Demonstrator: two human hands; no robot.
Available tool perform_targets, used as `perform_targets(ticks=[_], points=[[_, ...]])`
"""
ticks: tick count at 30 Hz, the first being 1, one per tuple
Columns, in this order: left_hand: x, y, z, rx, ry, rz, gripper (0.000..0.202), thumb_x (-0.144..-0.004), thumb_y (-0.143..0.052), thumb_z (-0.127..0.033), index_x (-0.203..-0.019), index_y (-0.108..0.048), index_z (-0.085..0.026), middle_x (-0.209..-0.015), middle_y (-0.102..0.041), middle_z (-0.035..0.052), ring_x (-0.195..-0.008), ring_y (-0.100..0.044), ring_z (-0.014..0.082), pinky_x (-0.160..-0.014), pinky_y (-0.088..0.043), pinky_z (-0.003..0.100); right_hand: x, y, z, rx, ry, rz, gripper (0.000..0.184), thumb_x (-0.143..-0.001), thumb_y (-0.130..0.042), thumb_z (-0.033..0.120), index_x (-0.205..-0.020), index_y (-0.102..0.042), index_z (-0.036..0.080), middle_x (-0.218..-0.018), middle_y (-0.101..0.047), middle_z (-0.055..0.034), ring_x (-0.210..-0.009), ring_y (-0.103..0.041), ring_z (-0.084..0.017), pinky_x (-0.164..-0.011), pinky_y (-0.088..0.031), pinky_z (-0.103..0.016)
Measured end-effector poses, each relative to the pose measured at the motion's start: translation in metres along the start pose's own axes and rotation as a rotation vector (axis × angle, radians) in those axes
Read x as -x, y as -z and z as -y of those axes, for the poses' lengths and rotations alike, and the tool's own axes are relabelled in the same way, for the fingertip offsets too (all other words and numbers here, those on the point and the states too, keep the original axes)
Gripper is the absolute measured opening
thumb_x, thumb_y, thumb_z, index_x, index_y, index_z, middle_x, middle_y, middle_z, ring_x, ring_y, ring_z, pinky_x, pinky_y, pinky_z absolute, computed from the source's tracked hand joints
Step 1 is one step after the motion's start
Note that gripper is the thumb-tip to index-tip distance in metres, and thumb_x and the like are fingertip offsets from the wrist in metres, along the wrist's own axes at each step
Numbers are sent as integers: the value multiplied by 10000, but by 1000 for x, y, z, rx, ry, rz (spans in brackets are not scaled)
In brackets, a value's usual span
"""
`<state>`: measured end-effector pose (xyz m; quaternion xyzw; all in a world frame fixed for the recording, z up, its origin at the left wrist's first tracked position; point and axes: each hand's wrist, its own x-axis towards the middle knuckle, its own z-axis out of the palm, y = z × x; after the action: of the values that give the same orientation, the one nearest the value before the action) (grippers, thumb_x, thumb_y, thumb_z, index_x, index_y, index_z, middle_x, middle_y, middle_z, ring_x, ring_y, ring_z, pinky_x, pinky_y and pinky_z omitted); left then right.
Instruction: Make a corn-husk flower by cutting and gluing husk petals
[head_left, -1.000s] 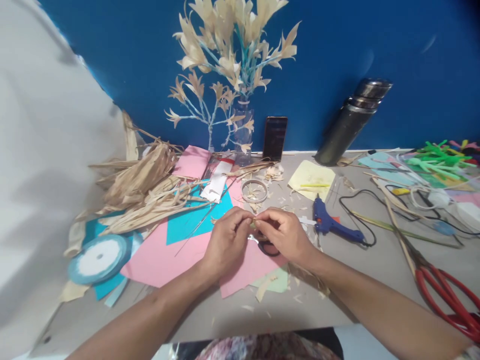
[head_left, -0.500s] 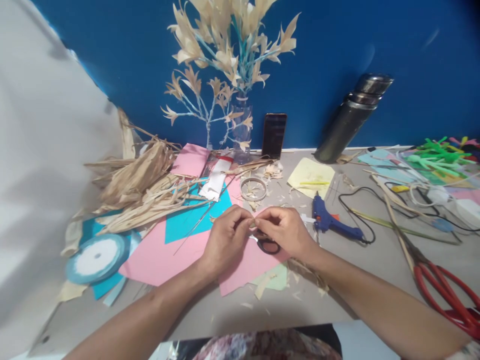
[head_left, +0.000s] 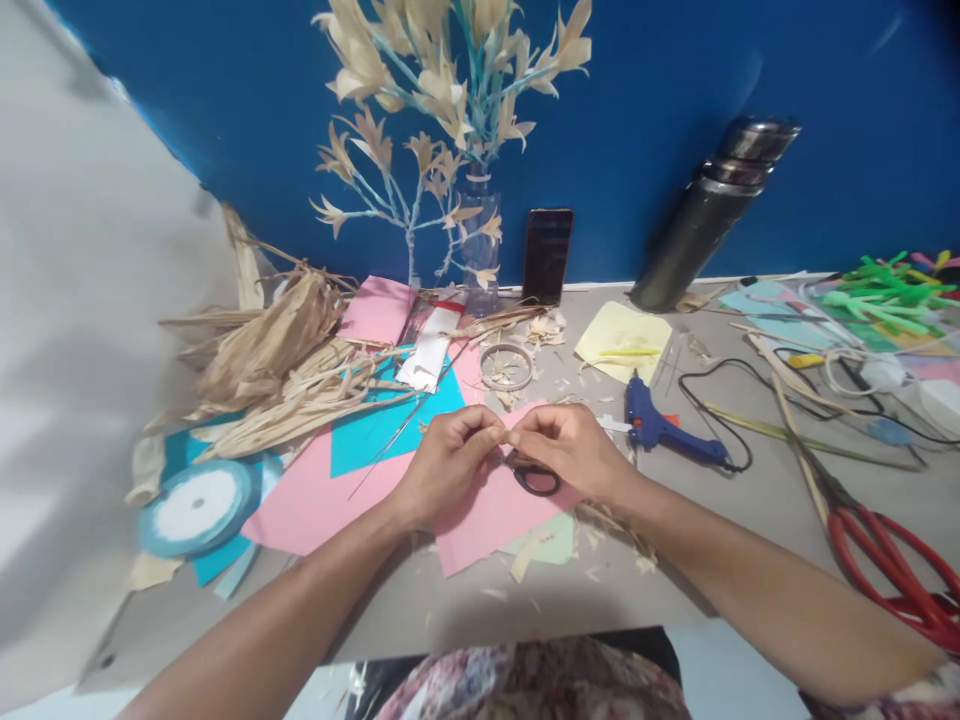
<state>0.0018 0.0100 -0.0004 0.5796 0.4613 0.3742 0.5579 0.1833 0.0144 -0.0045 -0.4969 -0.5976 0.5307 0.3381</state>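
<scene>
My left hand (head_left: 459, 452) and my right hand (head_left: 568, 448) meet over the pink paper (head_left: 480, 530), thumbs and fingertips pinched together. Whatever lies between the fingertips is tiny and mostly hidden, so I cannot name it. Small scissors with a black handle (head_left: 538, 480) rest on the paper just below my right hand, their blades partly covered by the fingers. A blue paper sheet (head_left: 375, 430) lies beyond my left hand. Behind the hands, a roll of tape (head_left: 506, 367) lies on the table among pale scraps.
Dried husks (head_left: 277, 350) and a blue ribbon spool (head_left: 199, 505) lie left. A blue glue gun (head_left: 671, 430) and large red-handled scissors (head_left: 892, 560) lie right. At the wall stand husk flowers (head_left: 450, 100) in a clear bottle, a phone (head_left: 547, 255) and a dark flask (head_left: 705, 220).
The camera view has shifted slightly, so the table's things sit a little higher. My hands stay pinched together in nearly the same place, with the fingertips slightly moved.
</scene>
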Motion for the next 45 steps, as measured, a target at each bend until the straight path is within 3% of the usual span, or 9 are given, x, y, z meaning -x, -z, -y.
perform_targets(ticks=[9, 14, 18, 22, 25, 31, 37, 41, 45], points=[[-4, 3, 4, 97, 89, 73, 259, -804, -690, -357, -679, -599, -150, -514, -504, -38, -478, -422, 87, -511, -355, 238, 4, 3, 8, 140, 143, -15, 111, -782, -657, 194, -709, -725, 146, -648, -712, -10, -579, -602, -116, -533, -428, -194], [-1, -1, 3, 17, 76, -105, 222, -766, -738, -336, -714, -622, -154, -626, -596, -10, -554, -519, 112, -545, -412, 242, 3, 1, 6, 184, 201, -80, 104, -790, -653, 175, -705, -713, 165, -671, -723, -10, -606, -632, -129, -572, -457, -210], [5, -5, 2, -208, -113, -249, 163, -809, -711, -270, -712, -625, -172, -695, -611, -2, -656, -574, 142, -621, -453, 264, 4, -2, 7, 210, 205, -115, 124, -807, -649, 198, -690, -683, 171, -651, -708, -11, -601, -626, -136, -582, -461, -225], [9, -8, 7, -487, -422, -238, 175, -931, -559, -180, -785, -654, -183, -778, -633, 18, -750, -584, 143, -692, -448, 261, 5, -5, 6, 162, 182, -123, 135, -809, -648, 242, -690, -656, 177, -635, -693, -11, -591, -616, -142, -564, -462, -229], [10, -9, 11, -569, -495, -202, 190, -968, -505, -168, -840, -645, -181, -815, -638, 30, -780, -581, 145, -711, -445, 262, 4, -7, 3, 140, 165, -132, 159, -802, -651, 263, -667, -630, 180, -604, -665, -5, -591, -613, -146, -552, -464, -226], [9, -8, 6, -411, -397, -152, 215, -948, -529, -180, -775, -655, -177, -776, -664, 24, -758, -610, 142, -710, -452, 258, 4, -7, 3, 117, 93, -146, 202, -783, -668, 303, -636, -617, 173, -582, -622, 0, -578, -614, -151, -539, -479, -230], [7, -9, 1, -55, -21, -114, 172, -897, -577, -247, -877, -720, -154, -558, -605, -25, -470, -526, 113, -530, -430, 251, 4, -3, 5, -23, 25, -111, 215, -789, -683, 352, -692, -637, 166, -636, -654, -5, -577, -625, -143, -530, -501, -221], [6, -10, 1, -89, -96, -172, 81, -801, -679, -218, -790, -742, -168, -768, -721, 29, -671, -653, 152, -631, -498, 256, 3, -1, 5, -17, 26, -82, 211, -789, -683, 337, -683, -642, 158, -617, -626, 8, -549, -576, -113, -499, -447, -194], [6, -10, 1, -183, -169, -209, 92, -799, -675, -196, -737, -743, -186, -755, -719, 29, -721, -669, 166, -690, -518, 268, 0, 0, 2, -167, -49, -8, 234, -786, -680, 330, -634, -625, 160, -601, -629, 7, -555, -570, -111, -541, -466, -205]])
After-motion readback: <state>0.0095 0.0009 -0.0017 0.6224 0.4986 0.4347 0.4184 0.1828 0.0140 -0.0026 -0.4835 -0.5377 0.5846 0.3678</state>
